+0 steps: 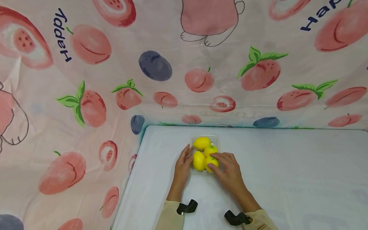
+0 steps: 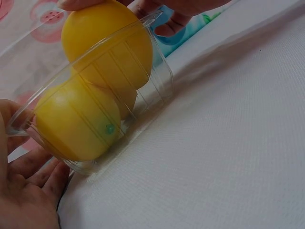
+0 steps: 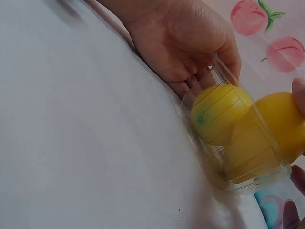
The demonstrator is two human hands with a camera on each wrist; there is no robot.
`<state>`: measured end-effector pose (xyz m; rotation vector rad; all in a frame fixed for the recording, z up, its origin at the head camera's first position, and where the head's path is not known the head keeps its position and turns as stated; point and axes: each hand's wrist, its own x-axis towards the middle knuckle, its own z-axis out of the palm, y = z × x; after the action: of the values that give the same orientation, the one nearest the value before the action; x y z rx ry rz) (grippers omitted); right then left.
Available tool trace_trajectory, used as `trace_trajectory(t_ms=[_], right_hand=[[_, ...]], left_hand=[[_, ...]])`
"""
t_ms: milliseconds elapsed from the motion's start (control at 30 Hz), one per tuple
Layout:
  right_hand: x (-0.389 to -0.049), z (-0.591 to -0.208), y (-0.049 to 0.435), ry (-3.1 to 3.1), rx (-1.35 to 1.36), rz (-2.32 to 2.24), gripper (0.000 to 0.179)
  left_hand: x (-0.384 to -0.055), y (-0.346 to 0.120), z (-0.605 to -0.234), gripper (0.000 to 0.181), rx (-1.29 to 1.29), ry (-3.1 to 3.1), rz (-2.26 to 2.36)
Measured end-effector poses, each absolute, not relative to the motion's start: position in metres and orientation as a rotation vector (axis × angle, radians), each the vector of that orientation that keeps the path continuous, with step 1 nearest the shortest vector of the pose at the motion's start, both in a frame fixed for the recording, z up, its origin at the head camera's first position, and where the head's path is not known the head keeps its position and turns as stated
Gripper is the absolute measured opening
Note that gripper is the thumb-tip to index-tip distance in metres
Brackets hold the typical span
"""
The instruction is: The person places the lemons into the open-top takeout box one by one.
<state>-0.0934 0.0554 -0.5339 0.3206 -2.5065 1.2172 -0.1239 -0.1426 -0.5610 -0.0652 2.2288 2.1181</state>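
A clear plastic container [image 1: 216,139] stands on the white table with several yellow lemons in it. At its front right corner my right hand [image 1: 231,172] grips a lemon [image 1: 211,161] between thumb and fingers; in the left wrist view this lemon [image 2: 109,43] rises above the rim. My left hand [image 1: 181,164] holds the container's left side, its thumb near the rim and its fingers along the outer wall. A lemon [image 1: 198,161] lies at the front left, with another lemon [image 1: 202,143] behind it. The back right lemon [image 1: 210,149] is partly covered by my right fingers.
The white tabletop [image 1: 287,179] stretches to the right of the container. A fruit-patterned cloth [image 1: 172,64] hangs along the table's back edge and down its left side. Black wrist mounts [image 1: 187,207] sit on both forearms, over beige sleeves.
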Motion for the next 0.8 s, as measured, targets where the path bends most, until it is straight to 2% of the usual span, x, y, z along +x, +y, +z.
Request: trace_trajectory(t_ms=[800], right_hand=[[-0.0926, -0.5398, 0.0471, -2.555, 0.27, 1.052, 0.041]], left_hand=[[-0.1235, -0.1429, -0.5613, 0.053, -0.088, 2.222, 2.111]])
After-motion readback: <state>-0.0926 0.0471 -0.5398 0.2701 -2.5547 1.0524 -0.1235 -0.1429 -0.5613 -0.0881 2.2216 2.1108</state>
